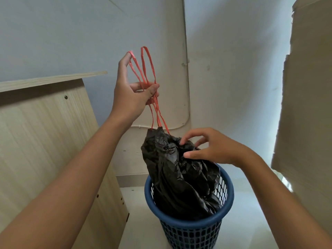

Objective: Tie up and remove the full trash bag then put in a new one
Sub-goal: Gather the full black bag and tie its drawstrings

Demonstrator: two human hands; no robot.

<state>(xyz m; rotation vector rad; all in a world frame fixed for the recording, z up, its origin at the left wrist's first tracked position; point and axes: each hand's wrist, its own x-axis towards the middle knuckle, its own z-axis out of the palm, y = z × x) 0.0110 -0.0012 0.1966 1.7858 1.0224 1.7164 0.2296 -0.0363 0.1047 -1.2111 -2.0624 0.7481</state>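
Tying stage, by the look of it, and not yet finished. Black trash bag (177, 169) cinched at the mouth, neck drawn up into a crumpled peak, lower body down inside the blue mesh bin (190, 229) on the pale floor. No knot visible in the red drawstrings (152, 97); two long loops standing free above the fingers, one hooked over a fingertip. Left hand (133, 94) raised above the bag, thumb and fingers pinched on the strings where they cross, pulling them taut from the neck. Right hand (213, 150) lower, fingers loosely curled, tips touching the gathered plastic near the top, thumb out, nothing clearly held. Left to do, judging from this: knot the strings, lift the bag out, line the bin afresh. No new bag in sight. Plastic thin, glossy, heavily wrinkled. Wooden panel (45, 133) leaning at left.
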